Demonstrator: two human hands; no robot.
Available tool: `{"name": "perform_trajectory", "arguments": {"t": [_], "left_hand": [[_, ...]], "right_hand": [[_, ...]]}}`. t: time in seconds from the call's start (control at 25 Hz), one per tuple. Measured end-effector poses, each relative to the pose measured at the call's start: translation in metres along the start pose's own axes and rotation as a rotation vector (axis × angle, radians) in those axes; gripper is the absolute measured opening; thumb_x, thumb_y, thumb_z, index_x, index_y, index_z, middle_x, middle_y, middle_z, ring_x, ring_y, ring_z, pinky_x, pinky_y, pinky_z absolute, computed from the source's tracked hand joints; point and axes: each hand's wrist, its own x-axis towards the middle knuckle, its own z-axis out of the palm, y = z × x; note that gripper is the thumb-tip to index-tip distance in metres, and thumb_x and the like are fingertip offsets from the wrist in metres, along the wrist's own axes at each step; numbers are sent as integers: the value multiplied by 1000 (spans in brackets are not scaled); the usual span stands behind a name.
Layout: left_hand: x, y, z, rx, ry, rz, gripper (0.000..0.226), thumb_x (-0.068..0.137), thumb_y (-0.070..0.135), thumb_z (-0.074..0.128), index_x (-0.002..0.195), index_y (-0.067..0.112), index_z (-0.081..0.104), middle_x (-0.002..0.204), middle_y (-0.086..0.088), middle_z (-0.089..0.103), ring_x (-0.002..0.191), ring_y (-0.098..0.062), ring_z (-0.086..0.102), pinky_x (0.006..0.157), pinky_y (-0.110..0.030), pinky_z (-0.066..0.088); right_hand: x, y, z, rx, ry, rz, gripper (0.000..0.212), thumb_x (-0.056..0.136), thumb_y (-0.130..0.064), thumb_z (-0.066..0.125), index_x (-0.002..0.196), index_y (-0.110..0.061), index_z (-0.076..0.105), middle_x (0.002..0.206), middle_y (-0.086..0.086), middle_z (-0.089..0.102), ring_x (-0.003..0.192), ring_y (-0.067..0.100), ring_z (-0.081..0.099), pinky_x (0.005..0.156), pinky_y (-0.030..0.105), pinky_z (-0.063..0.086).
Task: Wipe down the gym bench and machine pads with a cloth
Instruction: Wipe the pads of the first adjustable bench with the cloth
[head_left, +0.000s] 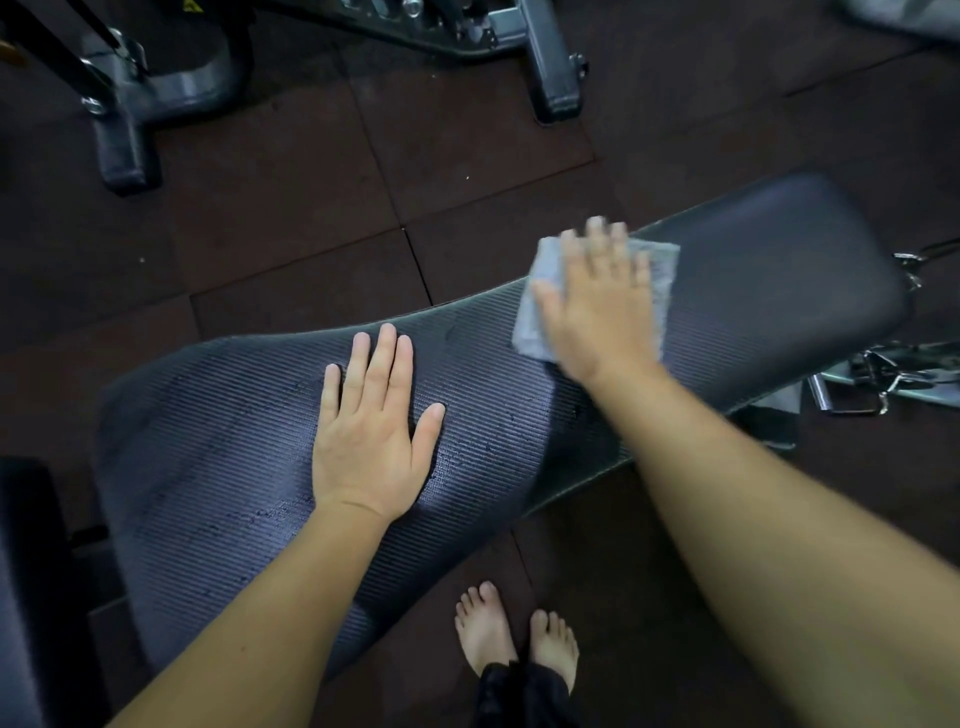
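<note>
Under the flat, spread right hand (597, 306) a grey cloth (655, 270) is pressed, nothing being gripped, while the worktop's (779, 270) unwiped long axis runs beyond its fingertips.

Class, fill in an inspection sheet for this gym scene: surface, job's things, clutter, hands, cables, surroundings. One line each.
Surface: ribbed mat draped over the padded bench; small dark specks on the mat.
Job's things: grey cloth lying flat on the bench, at the mat's end.
Clutter: metal handle attachments on the floor beside the bench.
Hands: left hand flat on the mat, fingers spread; right hand pressed flat on the cloth, blurred.
Cables: nothing seen.
Surroundings: dark rubber floor tiles; machine frame feet beyond; bare feet below.
</note>
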Motion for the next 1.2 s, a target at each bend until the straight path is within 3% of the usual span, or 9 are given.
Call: {"name": "perform_trajectory", "arguments": {"t": [0.16, 0.32, 0.44, 0.64, 0.8, 0.88, 1.04, 1.12, 1.2], "left_hand": [[-1, 0, -1, 22, -2, -3, 74, 107, 57, 21, 166, 13, 14, 174, -3, 9, 161, -23, 2, 130, -51, 8], [-1, 1, 0, 22, -3, -13, 74, 106, 58, 19, 166, 15, 13, 174, -1, 8, 161, -22, 0, 130, -49, 6], [0, 1, 0, 23, 9, -19, 74, 106, 58, 20, 166, 15, 13, 174, -1, 8, 161, -21, 0, 130, -48, 4], [-1, 1, 0, 8, 19, -13, 75, 106, 58, 21, 166, 14, 15, 174, -1, 8, 161, -21, 0, 130, -50, 6], [-2, 0, 1, 6, 25, -13, 75, 106, 58, 21, 166, 14, 14, 175, 0, 7, 161, -21, 0, 130, -50, 6], [-2, 0, 1, 15, 24, -9, 75, 106, 58, 20, 166, 14, 13, 175, 0, 6, 161, -21, -1, 130, -49, 6], [-2, -1, 1, 11, 26, -9, 75, 107, 58, 18, 166, 13, 13, 175, -1, 6, 161, -21, -1, 130, -50, 7], [-2, -1, 1, 3, 30, -1, 75, 107, 58, 18, 166, 13, 13, 175, -1, 6, 161, -22, 0, 130, -51, 7], [-2, -1, 1, 2, 32, 3, 74, 107, 58, 19, 166, 13, 13, 175, -2, 7, 161, -23, 1, 130, -51, 8]], "right_hand": [[-28, -28, 6, -49, -101, -425, 74, 103, -61, 16, 166, -23, 14, 174, 6, 4, 161, 25, -1, 129, 49, 2], [0, 74, -7, 20, -29, -108, 76, 100, -62, 22, 166, -25, 16, 174, 5, 5, 161, 23, 0, 129, 45, 0], [-18, 46, 4, 37, 42, 87, 75, 104, -58, 19, 166, -17, 10, 174, 12, 1, 160, 29, -2, 129, 52, 2], [-65, 19, 20, 4, -39, -334, 76, 101, -61, 21, 166, -23, 13, 174, 6, 2, 161, 25, -1, 129, 50, 4], [-44, 105, 7, 74, 5, 32, 77, 100, -63, 21, 166, -25, 14, 175, 5, 2, 161, 23, -1, 129, 46, 0], [-58, 80, 14, 78, 51, 196, 77, 102, -61, 18, 167, -19, 10, 174, 9, -1, 160, 26, -3, 129, 51, 1], [-115, -5, 38, 83, 43, -114, 77, 102, -58, 27, 166, -19, 16, 174, 10, 4, 161, 28, 1, 129, 51, 3], [-111, 23, 40, 78, 71, -241, 76, 99, -59, 33, 164, -21, 25, 173, 8, 13, 160, 28, 10, 128, 53, 11], [-93, 69, 36, 89, 128, -137, 75, 98, -59, 34, 163, -22, 31, 172, 9, 19, 159, 29, 15, 127, 54, 15]]}}
